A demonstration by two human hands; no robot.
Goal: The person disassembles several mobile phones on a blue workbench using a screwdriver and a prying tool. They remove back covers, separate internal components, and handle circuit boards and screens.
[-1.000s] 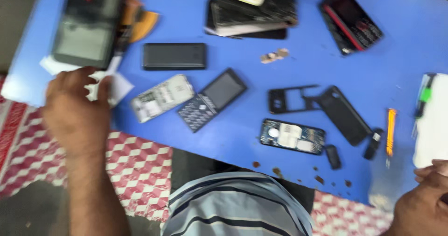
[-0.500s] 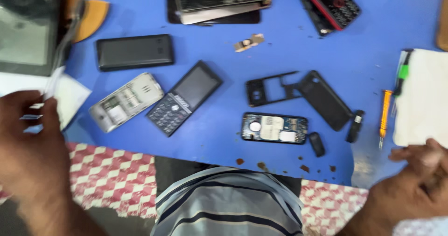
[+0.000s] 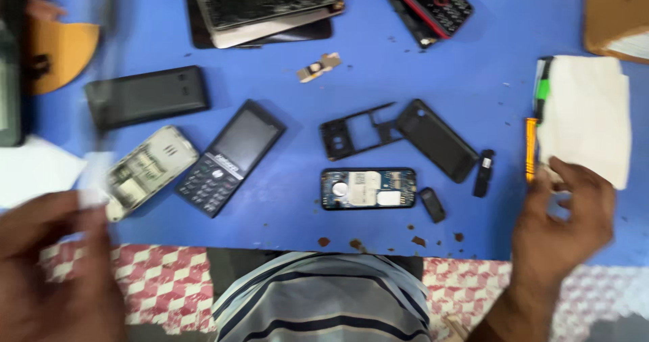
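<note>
Head view shows you over a blue desk (image 3: 291,240) strewn with phone parts. Your right hand (image 3: 564,223) sits at the desk's right edge, fingers curled loosely at the lower corner of a white folded cloth (image 3: 587,115), just beside an orange-handled tool (image 3: 531,149); whether it actually pinches the cloth or the tool, I cannot tell. Your left hand (image 3: 51,261) is blurred at the lower left, thumb and fingers closed on a small white scrap (image 3: 91,194), close to a silver-backed phone (image 3: 150,169) lying face down.

As for progress, I'd judge the strip-down of one handset well along: its bare circuit board (image 3: 368,188) lies in front of you, with the empty black frame (image 3: 355,138) and the black back cover (image 3: 436,140) set apart above it, and two small black pieces (image 3: 433,204) just to its right. A dark keypad phone (image 3: 231,156) beside the silver one looks whole and untouched, as does the black phone (image 3: 147,96) further back. A stack of cracked screens (image 3: 267,7) and a red-trimmed phone (image 3: 427,2) wait at the far edge. Nothing shows any reassembly begun.
</note>
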